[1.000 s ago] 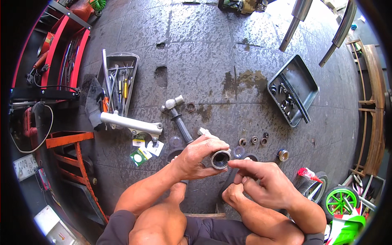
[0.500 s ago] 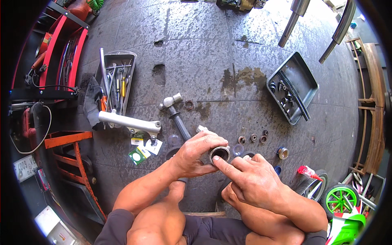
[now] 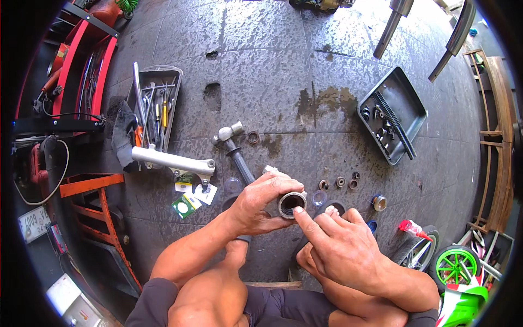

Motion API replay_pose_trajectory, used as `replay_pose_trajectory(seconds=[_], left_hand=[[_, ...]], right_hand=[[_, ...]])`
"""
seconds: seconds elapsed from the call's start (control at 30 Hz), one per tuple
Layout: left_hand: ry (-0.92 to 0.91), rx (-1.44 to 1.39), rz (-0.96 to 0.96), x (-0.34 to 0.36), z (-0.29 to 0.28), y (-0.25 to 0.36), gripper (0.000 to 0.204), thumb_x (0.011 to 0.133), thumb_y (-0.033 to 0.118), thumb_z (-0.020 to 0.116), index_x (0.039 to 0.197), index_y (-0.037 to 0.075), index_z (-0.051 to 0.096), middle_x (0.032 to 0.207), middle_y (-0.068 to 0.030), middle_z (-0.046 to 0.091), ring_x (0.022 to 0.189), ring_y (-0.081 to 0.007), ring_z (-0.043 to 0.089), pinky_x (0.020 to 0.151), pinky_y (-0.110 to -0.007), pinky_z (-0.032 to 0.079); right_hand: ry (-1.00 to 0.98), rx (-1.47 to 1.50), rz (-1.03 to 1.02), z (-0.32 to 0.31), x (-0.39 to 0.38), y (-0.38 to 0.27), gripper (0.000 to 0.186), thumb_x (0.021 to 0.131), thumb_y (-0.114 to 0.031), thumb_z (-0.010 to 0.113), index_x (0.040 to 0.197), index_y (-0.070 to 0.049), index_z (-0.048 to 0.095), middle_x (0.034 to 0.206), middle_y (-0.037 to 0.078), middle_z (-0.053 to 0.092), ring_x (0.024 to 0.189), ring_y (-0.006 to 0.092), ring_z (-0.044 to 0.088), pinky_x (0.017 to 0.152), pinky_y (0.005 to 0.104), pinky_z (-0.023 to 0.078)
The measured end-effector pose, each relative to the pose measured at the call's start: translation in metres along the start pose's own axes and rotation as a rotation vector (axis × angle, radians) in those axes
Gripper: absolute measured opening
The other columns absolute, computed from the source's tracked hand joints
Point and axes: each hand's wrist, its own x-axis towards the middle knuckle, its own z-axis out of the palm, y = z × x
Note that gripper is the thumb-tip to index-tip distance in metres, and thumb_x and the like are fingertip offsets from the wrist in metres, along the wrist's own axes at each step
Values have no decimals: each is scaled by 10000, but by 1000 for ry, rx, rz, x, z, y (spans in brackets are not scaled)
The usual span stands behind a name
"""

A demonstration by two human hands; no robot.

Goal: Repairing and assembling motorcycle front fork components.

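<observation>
Wrapped around a silver fork tube (image 3: 283, 210), my left hand (image 3: 259, 203) holds its round open end up toward me. The inside of the tube is dark, and most of its length is hidden beneath my hand. My right hand (image 3: 343, 237) has its index finger stretched out, the tip at the right side of the tube's rim. Its other fingers are loosely curled, with nothing visible in them. A hammer (image 3: 239, 161) with a dark grip lies beyond my left hand. Several small metal rings (image 3: 340, 181) rest on the floor beyond my right hand.
A similar silver fork tube (image 3: 173, 162) lies at left, near a tool tray (image 3: 177, 103) and green and white packets (image 3: 185, 206). On the right, a black tray (image 3: 396, 155) holds a long spring (image 3: 389, 117) and small parts. A red-capped bottle (image 3: 412, 229) stands near a green wheel (image 3: 455, 265).
My right index fingertip has shifted right, from over the tube's opening to the edge of its rim. My left hand keeps its hold on the tube.
</observation>
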Motion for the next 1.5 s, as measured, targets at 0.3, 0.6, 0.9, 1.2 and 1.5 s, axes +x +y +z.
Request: replay_pose_trajectory(seconds=[0.3, 0.6, 0.9, 1.2, 1.5], left_hand=[[97, -34, -202, -18, -7, 30, 661, 727, 107, 966, 1303, 26, 652, 1158, -139, 755, 1059, -241, 720, 904, -368, 586], [49, 0, -280, -28, -4, 47, 641, 684, 211, 995, 1226, 46, 696, 1031, -100, 766, 875, -217, 746, 725, -329, 552], [72, 46, -151, -20, 1, 54, 597, 695, 184, 990, 1185, 6, 700, 1061, -119, 759, 869, -246, 741, 729, -333, 561], [32, 26, -123, -18, -1, 54, 601, 709, 142, 974, 1206, -22, 678, 1083, -139, 753, 894, -271, 736, 753, -345, 579], [14, 2, -111, -17, -3, 56, 623, 705, 188, 988, 1205, -24, 681, 1091, -135, 754, 892, -270, 729, 756, -351, 583]], right_hand=[[9, 505, -50, -5, -2, 0, 703, 806, -34, 661, 1492, 22, 521, 893, 92, 613, 749, 272, 637, 699, 395, 452], [58, 535, -74, -10, -7, -9, 777, 723, 14, 660, 1488, 45, 531, 975, 58, 729, 829, 211, 721, 699, 347, 484], [1, 484, -14, -17, -5, -11, 732, 719, -5, 661, 1443, 44, 569, 916, 48, 740, 787, 226, 724, 672, 354, 470], [-52, 445, -5, -17, 1, -11, 723, 729, -51, 652, 1443, 23, 568, 896, 41, 738, 762, 244, 712, 664, 384, 463], [-49, 526, -46, -18, -2, -6, 726, 736, -5, 650, 1458, -18, 577, 858, 45, 710, 765, 245, 711, 692, 369, 477]])
